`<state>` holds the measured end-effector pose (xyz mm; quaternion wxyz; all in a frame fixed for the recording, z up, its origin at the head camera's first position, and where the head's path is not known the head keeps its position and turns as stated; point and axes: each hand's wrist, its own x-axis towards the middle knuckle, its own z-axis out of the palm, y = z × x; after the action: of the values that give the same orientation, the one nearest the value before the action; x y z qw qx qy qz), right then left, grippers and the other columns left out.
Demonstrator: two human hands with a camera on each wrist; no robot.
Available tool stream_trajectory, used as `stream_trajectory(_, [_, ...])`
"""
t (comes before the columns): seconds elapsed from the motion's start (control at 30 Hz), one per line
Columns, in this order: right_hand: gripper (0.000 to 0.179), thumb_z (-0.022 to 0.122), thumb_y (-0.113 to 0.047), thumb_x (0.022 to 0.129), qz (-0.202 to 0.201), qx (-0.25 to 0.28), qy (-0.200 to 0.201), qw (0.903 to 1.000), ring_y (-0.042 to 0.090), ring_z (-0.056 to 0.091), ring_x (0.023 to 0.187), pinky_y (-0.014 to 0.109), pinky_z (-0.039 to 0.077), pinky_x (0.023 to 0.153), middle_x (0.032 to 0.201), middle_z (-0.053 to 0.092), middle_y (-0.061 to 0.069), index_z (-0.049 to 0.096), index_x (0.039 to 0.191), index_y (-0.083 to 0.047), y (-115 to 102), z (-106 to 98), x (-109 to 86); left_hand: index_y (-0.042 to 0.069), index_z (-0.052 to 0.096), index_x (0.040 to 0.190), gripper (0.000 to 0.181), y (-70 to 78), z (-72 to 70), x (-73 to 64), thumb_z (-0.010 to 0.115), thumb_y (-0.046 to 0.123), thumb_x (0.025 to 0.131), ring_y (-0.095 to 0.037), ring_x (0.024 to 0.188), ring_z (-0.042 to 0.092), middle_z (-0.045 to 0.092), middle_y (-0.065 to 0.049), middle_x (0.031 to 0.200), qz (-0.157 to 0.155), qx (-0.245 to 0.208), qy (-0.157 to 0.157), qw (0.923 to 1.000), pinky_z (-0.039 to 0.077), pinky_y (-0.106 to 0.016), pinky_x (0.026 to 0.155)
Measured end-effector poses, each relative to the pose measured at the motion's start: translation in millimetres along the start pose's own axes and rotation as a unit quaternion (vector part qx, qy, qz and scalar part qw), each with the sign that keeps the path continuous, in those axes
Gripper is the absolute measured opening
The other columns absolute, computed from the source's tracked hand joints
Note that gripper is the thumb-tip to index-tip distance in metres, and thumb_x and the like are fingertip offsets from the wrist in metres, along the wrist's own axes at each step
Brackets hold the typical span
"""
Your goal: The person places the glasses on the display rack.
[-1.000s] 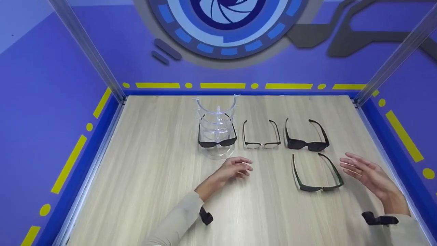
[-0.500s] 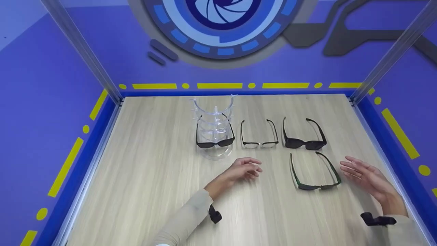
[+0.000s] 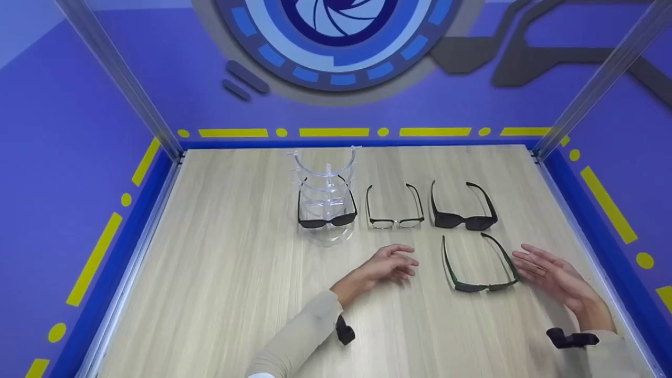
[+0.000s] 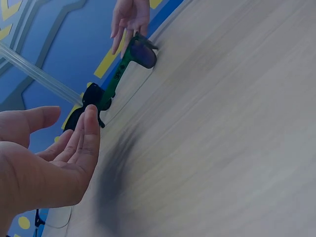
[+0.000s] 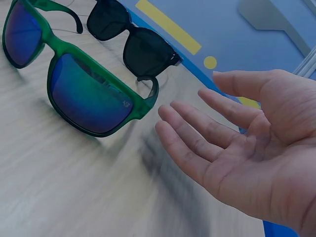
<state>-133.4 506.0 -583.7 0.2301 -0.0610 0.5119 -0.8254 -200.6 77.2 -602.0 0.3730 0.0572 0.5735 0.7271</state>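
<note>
Clear stand stood leftmost, dark glasses seemingly on it. Left hand hung relaxed, holding nothing, short of green sunglasses. These lay unfolded on table, nearer person than black sunglasses. Right hand, fingers extended, nothing held, waited just beside them. Good handling likely called for gentle, even two-sided grip, lenses untouched.

Lettering on the green sunglasses is too small to read

The right hand, at frame right, extends its fingers toward green sunglasses, upper left; black sunglasses lie behind them.
</note>
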Motion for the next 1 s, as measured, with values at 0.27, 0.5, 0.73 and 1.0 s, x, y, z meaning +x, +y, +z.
stream_trajectory(0.27, [0.048,0.027,-0.005,0.112,0.029,-0.047,0.04,0.9976,0.007,0.063,0.125,0.022,0.054,0.101,0.137,0.068,-0.006,0.061,0.137,-0.028,6,5,4.7,0.001,0.05,0.143,0.046,-8.2,11.1,8.5,0.063,0.007,0.099,-0.01,0.081,0.071,0.07,-0.024,0.126,-0.013,-0.014,-0.013,0.9997,0.062,-0.025,0.071])
stream_trajectory(0.5, [0.042,0.034,-0.009,0.112,0.058,-0.085,0.068,0.9924,0.01,0.066,0.123,0.021,0.054,0.1,0.134,0.07,-0.003,0.057,0.143,-0.027,12,6,5.6,0.004,0.049,0.146,0.049,-14.7,23.8,14.2,0.062,0.009,0.1,-0.011,0.085,0.071,0.066,-0.027,0.131,-0.02,-0.004,-0.054,0.9983,0.063,-0.031,0.08])
stream_trajectory(0.73, [0.048,0.025,-0.006,0.113,0.05,-0.052,0.01,0.9973,0.014,0.064,0.128,0.026,0.053,0.105,0.139,0.067,0.004,0.051,0.149,-0.023,15,-1,-0.7,0.007,0.047,0.146,0.05,-19.0,42.3,20.4,0.064,0.01,0.1,-0.026,0.097,0.075,0.067,-0.027,0.13,-0.024,0.008,-0.068,0.9974,0.063,-0.041,0.088])
stream_trajectory(1.0, [0.053,0.022,0.002,0.11,0.032,0.008,-0.024,0.9992,0.018,0.062,0.131,0.028,0.052,0.108,0.143,0.064,0.004,0.052,0.149,-0.019,20,-5,-4.1,0.013,0.048,0.145,0.051,-22.4,55.1,25.8,0.065,0.005,0.098,-0.032,0.104,0.074,0.066,-0.025,0.132,-0.034,-0.007,-0.066,0.9972,0.061,-0.047,0.094])
